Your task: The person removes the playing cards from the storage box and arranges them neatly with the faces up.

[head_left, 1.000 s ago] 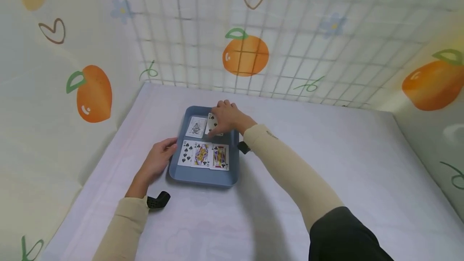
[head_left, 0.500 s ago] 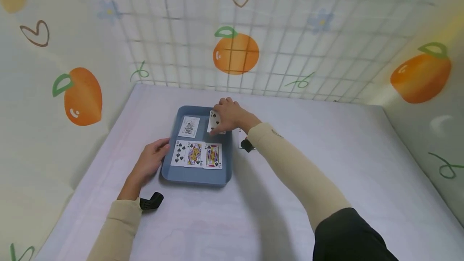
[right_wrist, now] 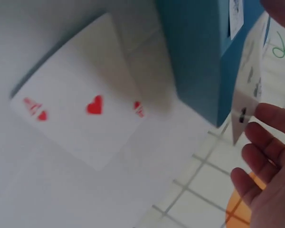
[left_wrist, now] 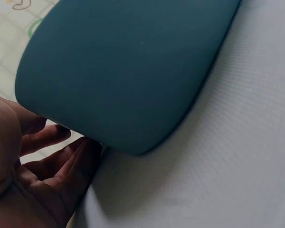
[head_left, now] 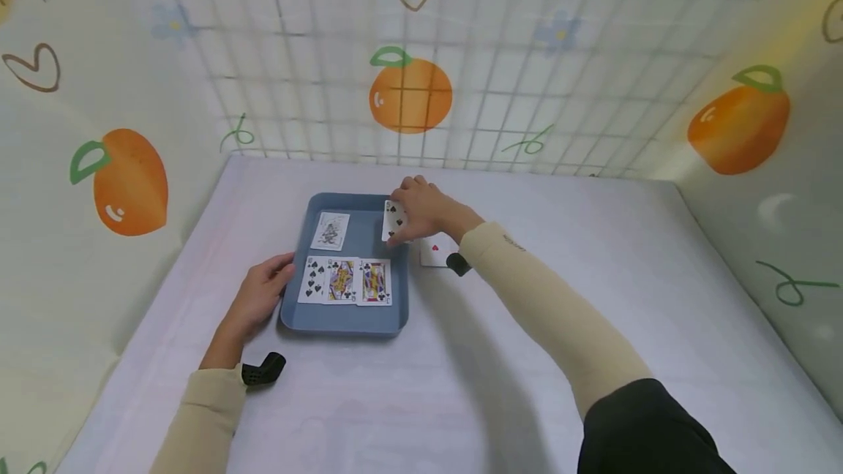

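My right hand (head_left: 423,207) pinches a black-suited playing card (head_left: 394,219) by its ends, over the upper right of the blue tray (head_left: 342,322). The right wrist view shows this card (right_wrist: 250,76) tilted steeply beside the tray's wall, between thumb and fingers. My left hand (head_left: 258,292) holds the tray's left rim; in the left wrist view its fingertips (left_wrist: 88,152) reach the tray's edge, partly hidden. Inside the tray lie a joker (head_left: 331,231) at the upper left and a lower row: a spade number card (head_left: 312,280) and two club face cards (head_left: 341,281).
On the white cloth (head_left: 500,357), just right of the tray, lies an ace of hearts (head_left: 433,249), partly under my right wrist in the head view. A wire grid behind a printed curtain (head_left: 487,93) closes off the back of the table.
The black-suited card has moved right with my right hand, away from the joker toward the tray's right rim. The ace of hearts has come into sight. My left hand stays at the rim.
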`<state>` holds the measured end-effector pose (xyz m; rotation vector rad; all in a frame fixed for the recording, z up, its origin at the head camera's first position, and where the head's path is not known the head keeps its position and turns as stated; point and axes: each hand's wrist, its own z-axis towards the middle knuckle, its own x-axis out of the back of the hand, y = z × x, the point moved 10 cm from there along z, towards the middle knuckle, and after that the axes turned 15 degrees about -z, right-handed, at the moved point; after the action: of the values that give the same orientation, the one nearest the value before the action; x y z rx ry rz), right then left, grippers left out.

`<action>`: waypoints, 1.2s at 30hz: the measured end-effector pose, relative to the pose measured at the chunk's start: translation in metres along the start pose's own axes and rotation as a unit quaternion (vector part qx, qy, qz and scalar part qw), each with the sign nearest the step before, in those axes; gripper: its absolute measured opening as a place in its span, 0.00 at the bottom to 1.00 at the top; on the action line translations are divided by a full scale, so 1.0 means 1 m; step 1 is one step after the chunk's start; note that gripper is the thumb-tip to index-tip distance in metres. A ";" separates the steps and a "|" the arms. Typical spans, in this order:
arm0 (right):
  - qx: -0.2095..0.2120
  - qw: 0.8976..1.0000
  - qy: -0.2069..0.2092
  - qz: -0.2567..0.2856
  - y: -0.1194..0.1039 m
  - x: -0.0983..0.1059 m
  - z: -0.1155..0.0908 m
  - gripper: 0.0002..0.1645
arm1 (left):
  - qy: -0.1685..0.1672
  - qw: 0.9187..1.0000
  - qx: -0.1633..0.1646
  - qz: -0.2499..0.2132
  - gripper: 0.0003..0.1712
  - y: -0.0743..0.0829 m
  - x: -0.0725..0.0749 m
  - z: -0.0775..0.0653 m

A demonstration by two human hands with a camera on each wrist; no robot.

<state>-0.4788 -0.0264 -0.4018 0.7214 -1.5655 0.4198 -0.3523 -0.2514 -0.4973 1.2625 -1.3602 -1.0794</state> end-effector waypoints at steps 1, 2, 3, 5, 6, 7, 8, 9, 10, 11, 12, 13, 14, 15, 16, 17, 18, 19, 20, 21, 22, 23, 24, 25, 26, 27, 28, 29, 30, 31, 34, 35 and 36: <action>0.002 1.000 0.002 0.000 0.001 0.000 -0.002 0.54 | 0.000 1.000 0.001 -0.002 0.29 0.000 0.000 0.000; 0.004 1.000 0.004 0.000 0.003 0.000 -0.004 0.54 | 0.000 1.000 0.003 -0.003 0.29 -0.001 0.000 0.000; 0.006 1.000 0.006 0.000 0.004 0.000 -0.006 0.55 | 0.000 1.000 0.004 -0.003 0.29 -0.001 0.000 -0.001; 0.007 1.000 0.009 0.002 0.008 -0.001 -0.010 0.55 | 0.001 1.000 0.005 -0.001 0.29 -0.001 -0.001 -0.001; 0.007 1.000 0.011 0.004 0.010 -0.002 -0.012 0.55 | 0.002 1.000 0.006 0.000 0.29 0.000 -0.001 -0.001; 0.005 1.000 0.011 0.005 0.013 -0.003 -0.014 0.55 | 0.002 1.000 0.005 0.001 0.29 0.000 -0.001 -0.001; 0.004 1.000 0.013 0.005 0.016 -0.004 -0.017 0.55 | 0.001 1.000 0.005 0.001 0.29 0.000 -0.001 -0.001; 0.004 1.000 0.015 0.004 0.018 -0.004 -0.019 0.55 | 0.001 1.000 0.004 0.002 0.29 0.000 -0.002 -0.001; 0.003 1.000 0.017 0.004 0.021 -0.005 -0.021 0.55 | 0.001 1.000 0.004 0.003 0.29 0.001 -0.002 -0.002; 0.002 1.000 0.019 0.004 0.023 -0.006 -0.023 0.55 | 0.001 1.000 0.004 0.003 0.29 0.000 -0.002 -0.002; -0.001 1.000 0.019 0.004 0.026 -0.007 -0.026 0.55 | 0.000 1.000 0.004 0.003 0.29 0.000 -0.003 -0.002; -0.003 1.000 0.019 0.002 0.028 -0.008 -0.028 0.56 | 0.000 1.000 0.004 0.003 0.29 0.000 -0.003 -0.002; -0.004 1.000 0.019 0.003 0.030 -0.009 -0.030 0.56 | 0.000 1.000 0.004 0.004 0.29 0.000 -0.003 -0.002; -0.005 1.000 0.019 0.003 0.032 -0.010 -0.033 0.56 | -0.001 1.000 0.005 0.005 0.29 0.000 -0.004 -0.002; -0.008 1.000 0.017 0.005 0.035 -0.011 -0.035 0.56 | -0.001 1.000 0.005 0.005 0.30 0.000 -0.004 -0.003; -0.011 1.000 0.015 0.007 0.037 -0.012 -0.037 0.56 | 0.000 1.000 0.004 0.004 0.30 0.000 -0.004 -0.003; -0.012 1.000 0.013 0.008 0.039 -0.013 -0.040 0.55 | 0.000 1.000 0.003 0.003 0.30 0.000 -0.004 -0.003; -0.013 1.000 0.012 0.009 0.041 -0.013 -0.042 0.55 | 0.000 1.000 0.002 0.002 0.30 0.001 -0.004 -0.004; -0.014 1.000 0.010 0.011 0.043 -0.014 -0.044 0.54 | -0.001 1.000 0.001 0.002 0.30 0.001 -0.004 -0.004; -0.018 1.000 0.009 0.013 0.045 -0.015 -0.046 0.54 | -0.002 1.000 0.000 0.001 0.30 0.001 -0.004 -0.005; -0.021 1.000 0.006 0.015 0.047 -0.015 -0.048 0.54 | -0.001 1.000 0.000 0.000 0.30 0.001 -0.003 -0.005; -0.025 1.000 0.004 0.017 0.050 -0.016 -0.050 0.54 | 0.000 1.000 0.000 -0.001 0.30 0.001 -0.003 -0.005; -0.028 0.999 0.001 0.018 0.052 -0.017 -0.051 0.54 | 0.000 1.000 0.000 -0.001 0.30 0.001 -0.003 -0.005; -0.032 0.999 -0.002 0.020 0.054 -0.018 -0.053 0.53 | 0.000 1.000 0.001 0.000 0.30 0.001 -0.003 -0.006; -0.036 0.999 -0.005 0.021 0.056 -0.020 -0.054 0.53 | 0.000 1.000 0.002 0.001 0.30 0.001 -0.003 -0.006; -0.040 0.999 -0.008 0.022 0.059 -0.022 -0.055 0.53 | 0.001 1.000 0.003 0.001 0.30 0.001 -0.003 -0.006; -0.043 0.999 -0.011 0.023 0.061 -0.023 -0.057 0.53 | 0.002 1.000 0.003 0.002 0.30 0.002 -0.003 -0.006; -0.046 0.999 -0.013 0.023 0.063 -0.025 -0.058 0.53 | 0.002 1.000 0.003 0.001 0.29 0.002 -0.004 -0.007; -0.049 0.998 -0.017 0.022 0.065 -0.026 -0.059 0.53 | 0.001 1.000 0.003 -0.001 0.29 0.002 -0.004 -0.007; -0.051 0.998 -0.020 0.023 0.066 -0.028 -0.061 0.53 | 0.001 1.000 0.003 -0.002 0.29 0.003 -0.004 -0.007; -0.059 0.998 -0.028 0.026 0.071 -0.031 -0.065 0.52 | 0.000 1.000 0.001 -0.008 0.29 0.004 -0.005 -0.008; -0.060 0.997 -0.030 0.025 0.072 -0.032 -0.067 0.52 | -0.001 1.000 0.001 -0.011 0.29 0.004 -0.006 -0.007; -0.063 0.997 -0.033 0.024 0.074 -0.033 -0.069 0.52 | 0.000 1.000 0.001 -0.011 0.29 0.004 -0.006 -0.007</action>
<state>-0.4762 0.0790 -0.4144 0.6080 -1.6587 0.3321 -0.3455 -0.2454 -0.4927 1.2819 -1.3511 -1.0941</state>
